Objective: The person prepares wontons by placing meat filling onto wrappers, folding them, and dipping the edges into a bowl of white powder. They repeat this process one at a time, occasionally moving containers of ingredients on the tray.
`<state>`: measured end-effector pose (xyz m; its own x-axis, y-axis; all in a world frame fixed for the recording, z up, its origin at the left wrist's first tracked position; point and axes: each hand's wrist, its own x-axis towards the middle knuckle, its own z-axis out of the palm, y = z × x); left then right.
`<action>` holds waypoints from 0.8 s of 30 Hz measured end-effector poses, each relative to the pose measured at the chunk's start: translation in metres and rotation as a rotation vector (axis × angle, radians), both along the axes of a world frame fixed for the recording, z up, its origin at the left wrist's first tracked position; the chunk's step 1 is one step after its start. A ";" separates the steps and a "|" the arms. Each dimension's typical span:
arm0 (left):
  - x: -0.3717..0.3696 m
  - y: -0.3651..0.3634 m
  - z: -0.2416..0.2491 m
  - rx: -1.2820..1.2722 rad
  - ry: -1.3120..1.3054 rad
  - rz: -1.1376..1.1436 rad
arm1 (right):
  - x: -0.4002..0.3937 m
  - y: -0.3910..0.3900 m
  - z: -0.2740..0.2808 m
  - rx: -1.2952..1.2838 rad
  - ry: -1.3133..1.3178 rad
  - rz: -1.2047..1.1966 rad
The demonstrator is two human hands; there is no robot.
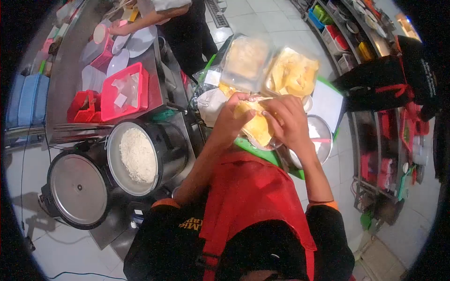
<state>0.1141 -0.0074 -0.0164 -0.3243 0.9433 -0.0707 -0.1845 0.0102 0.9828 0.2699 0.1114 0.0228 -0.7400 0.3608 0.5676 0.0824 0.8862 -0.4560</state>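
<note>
Between my two hands is a folded yellow wrapper (258, 129), like a thin sheet of dough, held above the work surface. My left hand (234, 117) pinches its left side with thumb and fingers. On the opposite side my right hand (289, 119) has its fingers closed on the same wrapper. Just beyond stands a clear plastic container (293, 70) filled with more yellow wrappers. Left of it is another clear container (246, 61) with pale contents, blurred. By my right wrist sits a metal bowl (323, 157) of white stuff with a pink-handled utensil (321, 140).
A large open pot (115, 159) of pale grains and its lid (77, 187) are at left. Behind them a pink basket (140, 96) stands on a steel counter (61, 89). A co-worker's hand (121, 29) works there; another person (389, 77) stands at right near shelves.
</note>
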 end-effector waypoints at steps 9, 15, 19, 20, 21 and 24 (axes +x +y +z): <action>-0.001 -0.003 -0.002 -0.017 0.086 -0.023 | 0.006 -0.008 0.005 -0.272 0.010 0.074; 0.000 -0.006 0.013 -0.065 -0.038 -0.028 | 0.012 -0.010 0.005 -0.111 -0.063 0.056; 0.000 -0.007 0.017 -0.034 -0.005 -0.021 | 0.018 -0.010 -0.001 0.108 0.059 0.073; 0.002 -0.006 0.016 0.046 0.062 0.009 | 0.020 -0.012 -0.001 0.205 0.066 0.089; 0.003 -0.005 0.015 0.125 0.129 0.040 | 0.020 -0.013 -0.001 0.249 0.086 0.098; 0.002 -0.009 0.015 0.086 0.096 0.012 | 0.021 -0.017 -0.004 0.195 0.066 0.075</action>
